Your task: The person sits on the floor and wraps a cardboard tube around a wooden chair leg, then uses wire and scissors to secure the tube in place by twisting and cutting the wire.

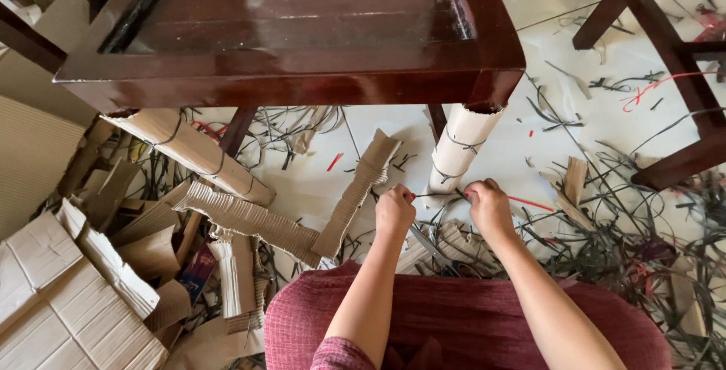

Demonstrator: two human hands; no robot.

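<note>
**Two hands at a wrapped table leg**

At the foot of the table, the left hand (pixel 395 209) is curled into a loose fist, thumb and fingers pinched on one end of a thin red strap (pixel 529 203). The right hand (pixel 488 205) is closed the same way just beside it, knuckles up; what it grips I cannot make out, though the strap runs on past it to the right across the floor. Both hands sit low against the bottom of the table leg (pixel 459 149), which is sleeved in pale corrugated cardboard, rolled round it and bound with thin dark bands.

The leg belongs to a dark, glossy wooden table (pixel 302 75); its top runs out of sight above. Left of the hands lies a bent strip of corrugated cardboard (pixel 302 222), and further left a heap of flattened cardboard pieces (pixel 68 294). Black and red strap offcuts (pixel 628 241) litter the pale floor (pixel 529 75) to the right, under another dark frame (pixel 681 75) only partly seen.
</note>
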